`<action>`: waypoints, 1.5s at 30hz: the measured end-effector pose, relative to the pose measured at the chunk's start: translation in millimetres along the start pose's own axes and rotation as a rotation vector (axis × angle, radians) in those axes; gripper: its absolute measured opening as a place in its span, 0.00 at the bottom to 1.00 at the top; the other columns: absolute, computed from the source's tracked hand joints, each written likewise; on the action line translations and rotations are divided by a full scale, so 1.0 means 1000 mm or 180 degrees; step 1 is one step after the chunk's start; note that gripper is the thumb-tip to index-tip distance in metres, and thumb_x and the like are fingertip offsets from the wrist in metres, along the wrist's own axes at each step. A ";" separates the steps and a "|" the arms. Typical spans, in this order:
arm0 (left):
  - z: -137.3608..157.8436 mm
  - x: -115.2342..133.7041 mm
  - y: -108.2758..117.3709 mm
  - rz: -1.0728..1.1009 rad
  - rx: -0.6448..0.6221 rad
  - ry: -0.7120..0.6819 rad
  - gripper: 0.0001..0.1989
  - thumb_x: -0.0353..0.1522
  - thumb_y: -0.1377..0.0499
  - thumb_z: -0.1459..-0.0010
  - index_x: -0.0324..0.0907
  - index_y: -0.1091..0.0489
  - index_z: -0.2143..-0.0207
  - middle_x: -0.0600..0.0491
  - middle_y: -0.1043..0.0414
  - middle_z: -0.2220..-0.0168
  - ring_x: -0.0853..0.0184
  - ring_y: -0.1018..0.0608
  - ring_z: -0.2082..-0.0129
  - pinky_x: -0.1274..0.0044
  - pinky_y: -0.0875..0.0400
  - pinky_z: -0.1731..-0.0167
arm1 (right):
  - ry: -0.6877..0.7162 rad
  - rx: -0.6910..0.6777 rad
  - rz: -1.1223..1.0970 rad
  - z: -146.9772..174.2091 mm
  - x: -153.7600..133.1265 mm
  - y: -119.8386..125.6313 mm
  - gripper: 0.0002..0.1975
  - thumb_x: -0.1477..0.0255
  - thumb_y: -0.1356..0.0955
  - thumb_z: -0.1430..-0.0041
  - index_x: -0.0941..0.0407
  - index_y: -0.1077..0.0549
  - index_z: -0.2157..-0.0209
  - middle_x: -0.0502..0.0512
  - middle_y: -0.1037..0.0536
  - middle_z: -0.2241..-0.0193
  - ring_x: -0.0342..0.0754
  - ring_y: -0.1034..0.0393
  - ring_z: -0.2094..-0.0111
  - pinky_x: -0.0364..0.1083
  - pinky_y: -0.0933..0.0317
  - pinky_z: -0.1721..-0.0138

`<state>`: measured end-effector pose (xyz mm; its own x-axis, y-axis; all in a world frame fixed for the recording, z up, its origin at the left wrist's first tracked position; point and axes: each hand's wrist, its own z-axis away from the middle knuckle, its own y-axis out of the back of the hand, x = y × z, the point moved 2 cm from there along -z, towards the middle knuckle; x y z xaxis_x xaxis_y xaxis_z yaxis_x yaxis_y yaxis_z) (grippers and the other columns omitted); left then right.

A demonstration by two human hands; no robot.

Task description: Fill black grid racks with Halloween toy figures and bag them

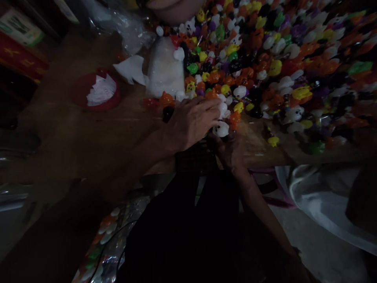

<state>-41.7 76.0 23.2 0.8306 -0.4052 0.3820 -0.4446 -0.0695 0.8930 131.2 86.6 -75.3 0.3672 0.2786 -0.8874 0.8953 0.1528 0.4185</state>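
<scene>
Dim light leaves much of the scene in shadow. My left hand [196,120] reaches over a cluster of small plastic toys at the table's near edge, fingers together and bent down onto them. A white ghost-like toy [221,129] with dark eyes sits by its fingertips, with an orange toy [235,118] just to the right. Below that white toy, my right hand [231,149] is curled up against the cluster; its fingertips are partly hidden in the dark. Under both hands lies a dark slatted thing [196,157], its kind unclear.
A big heap of colourful toys [265,67] spreads across the table's back and right. Left stand a red bowl [114,98] with white paper slips [101,90] and a filled clear bag [166,68]. A purple stool [279,202] and a whitish sack [312,196] are below right.
</scene>
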 end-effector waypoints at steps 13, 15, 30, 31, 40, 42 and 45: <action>0.015 0.001 0.011 -0.0567 0.0252 -0.0488 0.23 0.41 0.36 0.35 0.41 0.26 0.41 0.43 0.36 0.29 0.42 0.39 0.27 0.46 0.46 0.30 | 0.0761 0.0057 0.0547 -0.006 0.009 -0.002 0.16 0.56 0.33 0.34 0.54 0.24 0.64 0.58 0.19 0.67 0.53 0.25 0.66 0.51 0.29 0.63; 0.019 0.000 0.007 -0.0683 0.0149 -0.0835 0.27 0.41 0.32 0.39 0.44 0.27 0.39 0.43 0.40 0.27 0.40 0.43 0.25 0.45 0.48 0.30 | 0.0850 0.0144 0.0588 -0.004 0.012 -0.006 0.16 0.56 0.34 0.33 0.54 0.24 0.61 0.59 0.18 0.65 0.54 0.24 0.65 0.50 0.29 0.63; -0.006 -0.003 -0.010 -0.0781 0.0206 -0.0648 0.14 0.38 0.41 0.32 0.44 0.22 0.49 0.48 0.35 0.30 0.45 0.37 0.28 0.50 0.41 0.32 | 0.1140 0.0101 0.1270 0.013 0.010 -0.015 0.17 0.61 0.39 0.25 0.55 0.24 0.60 0.60 0.21 0.63 0.53 0.26 0.61 0.50 0.31 0.58; -0.006 -0.003 -0.011 -0.0781 0.0211 -0.0644 0.15 0.38 0.42 0.31 0.44 0.23 0.48 0.48 0.35 0.30 0.46 0.38 0.27 0.50 0.42 0.31 | 0.1158 0.0097 0.1184 0.013 0.010 -0.015 0.17 0.62 0.39 0.25 0.55 0.24 0.59 0.61 0.21 0.62 0.53 0.26 0.60 0.50 0.31 0.58; -0.003 0.003 -0.010 -0.0841 0.0388 -0.0836 0.16 0.38 0.43 0.29 0.43 0.24 0.45 0.46 0.32 0.32 0.44 0.35 0.29 0.48 0.37 0.34 | 0.1088 -0.0049 0.0734 0.015 -0.002 0.007 0.16 0.60 0.37 0.26 0.55 0.24 0.52 0.61 0.19 0.56 0.53 0.23 0.55 0.52 0.28 0.53; -0.002 0.009 -0.009 -0.0895 0.0549 -0.0918 0.18 0.42 0.45 0.28 0.43 0.23 0.46 0.44 0.30 0.33 0.42 0.33 0.30 0.45 0.37 0.34 | 0.0894 0.0097 0.0912 0.014 -0.005 0.033 0.16 0.62 0.38 0.27 0.55 0.23 0.52 0.62 0.18 0.55 0.53 0.23 0.56 0.50 0.29 0.55; 0.004 0.025 0.000 -0.1029 0.0823 -0.1017 0.22 0.47 0.44 0.29 0.40 0.24 0.46 0.40 0.31 0.33 0.38 0.34 0.30 0.40 0.42 0.34 | 0.0245 0.0462 0.1519 0.009 -0.004 0.070 0.18 0.61 0.38 0.28 0.56 0.21 0.62 0.61 0.18 0.62 0.51 0.24 0.64 0.47 0.34 0.64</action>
<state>-22.1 62.1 32.0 0.8133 -0.5810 -0.0311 -0.2843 -0.4436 0.8500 195.0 88.0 -44.4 0.7295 0.3551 -0.5846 0.6599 -0.1405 0.7381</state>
